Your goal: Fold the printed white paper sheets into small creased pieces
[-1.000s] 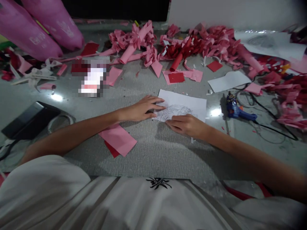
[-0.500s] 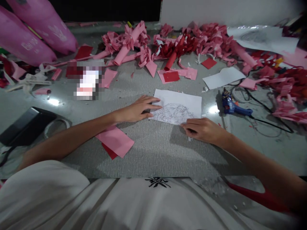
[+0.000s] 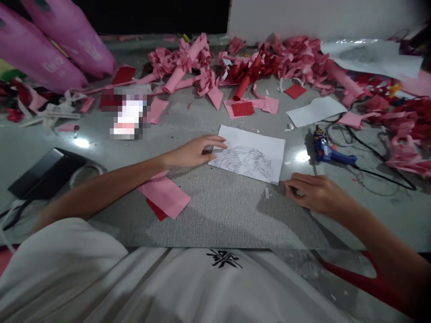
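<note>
Two bare hands on a grey, fine-textured mat [image 3: 215, 215], head view. Left hand [image 3: 191, 152]: fingers extended and loosely spread, tips pressing the left edge of a white rectangular sheet [image 3: 261, 146] w/ a dense black line drawing on its lower half. Sheet lies flat, slightly skewed, centre of mat. Right hand [image 3: 314, 193]: at 4 o'clock of sheet, just off its lower-right corner, fingers curled narrow, resting on the surface; holds nothing visible.

Surroundings: flat pink paper rectangle [image 3: 164, 195] over a red piece, at 8 o'clock of sheet, partly under the left forearm. Blue glue gun [image 3: 328, 152] w/ black cord at 3 o'clock. Heap of curled pink and red paper strips [image 3: 269, 60] at 12 o'clock; blank white sheet [image 3: 316, 111] at 2 o'clock. Dark flat rectangular object [image 3: 45, 172] at 9 o'clock, glossy.
</note>
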Tool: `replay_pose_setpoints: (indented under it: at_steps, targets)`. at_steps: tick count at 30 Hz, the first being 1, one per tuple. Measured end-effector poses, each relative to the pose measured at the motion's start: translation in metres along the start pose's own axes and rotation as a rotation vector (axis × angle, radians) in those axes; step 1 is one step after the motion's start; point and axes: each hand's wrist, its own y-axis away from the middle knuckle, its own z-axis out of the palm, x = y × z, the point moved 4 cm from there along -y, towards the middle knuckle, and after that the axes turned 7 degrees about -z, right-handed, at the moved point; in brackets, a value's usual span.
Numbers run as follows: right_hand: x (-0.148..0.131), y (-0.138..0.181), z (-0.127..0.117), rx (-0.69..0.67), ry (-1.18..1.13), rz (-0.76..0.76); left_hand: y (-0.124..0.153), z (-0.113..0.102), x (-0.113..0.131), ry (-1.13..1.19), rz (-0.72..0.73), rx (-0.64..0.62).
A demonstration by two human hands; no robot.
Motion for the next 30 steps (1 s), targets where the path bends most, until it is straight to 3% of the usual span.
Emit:
replay_pose_setpoints:
  at_steps: [2,4,6,9,12,18,21,25,30]
  targets:
    - [0.001,-0.011,-0.003,0.046,0.015,0.062,0.000,-0.014,0.003,0.341,-0.069,0.140]
    - [0.007,-0.025,-0.002,0.101,-0.005,0.154,0.001,-0.027,0.008,0.665,-0.040,0.248]
    - [0.017,-0.039,0.005,0.129,-0.028,0.242,0.003,-0.036,0.014,0.829,-0.044,0.312]
    - [0.036,-0.059,0.025,0.106,-0.060,0.328,0.007,-0.040,0.020,0.899,-0.096,0.403]
    - [0.051,-0.076,0.037,0.063,-0.068,0.392,0.009,-0.037,0.022,0.978,-0.110,0.406]
    - [0.058,-0.093,0.009,0.111,-0.193,0.628,0.009,-0.051,0.012,0.985,-0.057,0.488]
    - [0.052,-0.095,0.001,0.104,-0.209,0.600,0.008,-0.056,0.003,0.983,-0.098,0.561]
    - [0.042,-0.098,0.022,0.004,-0.190,0.523,0.008,-0.052,-0.007,0.949,-0.205,0.634]
    - [0.040,-0.101,0.040,-0.017,-0.260,0.661,0.009,-0.044,-0.016,0.887,-0.234,0.588]
